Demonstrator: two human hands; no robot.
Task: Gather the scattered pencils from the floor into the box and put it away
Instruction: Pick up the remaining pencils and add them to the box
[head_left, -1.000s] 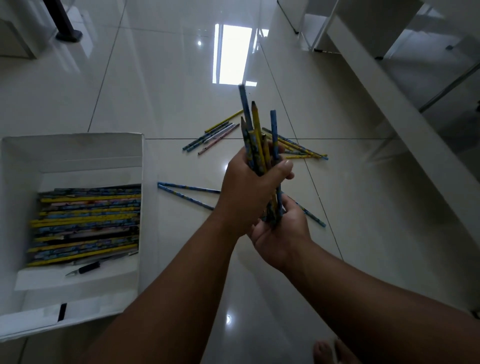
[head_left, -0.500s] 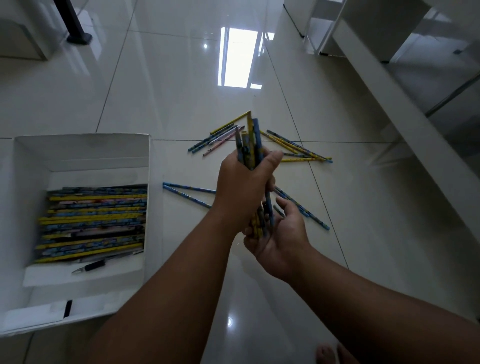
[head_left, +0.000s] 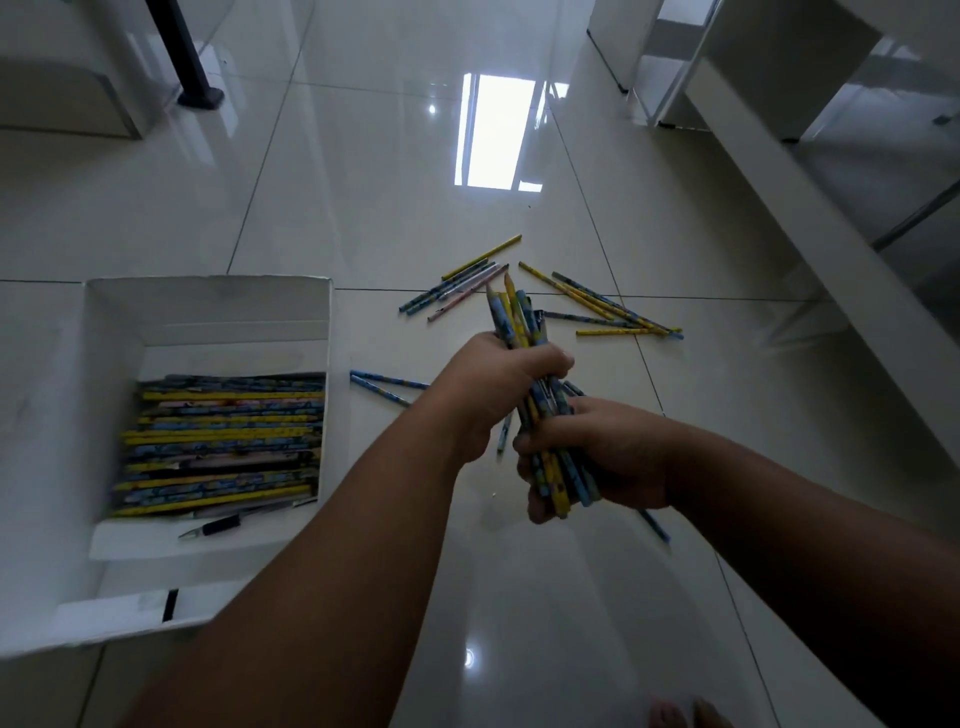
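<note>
A bundle of blue and yellow pencils (head_left: 517, 319) stands nearly upright above the floor, tips pointing away. My left hand (head_left: 493, 387) grips its upper part and my right hand (head_left: 597, 457) grips its lower end. The white open box (head_left: 208, 306) lies on the floor to the left, with several pencils (head_left: 223, 441) laid flat inside. Loose pencils lie beyond the hands in two groups (head_left: 462, 288) (head_left: 613, 309), two blue ones (head_left: 384, 387) sit left of my left wrist, and one (head_left: 655, 526) pokes out under my right hand.
A black pen-like tool (head_left: 218, 527) lies at the near end of the box. A white shelf unit (head_left: 831, 218) runs along the right side. A black post base (head_left: 200, 96) stands at the far left. Glossy tiles (head_left: 363, 197) cover the floor.
The bundle has come lower and its pencils are drawn closer together. My right hand, earlier cupped loosely under the ends, now closes round the lower part.
</note>
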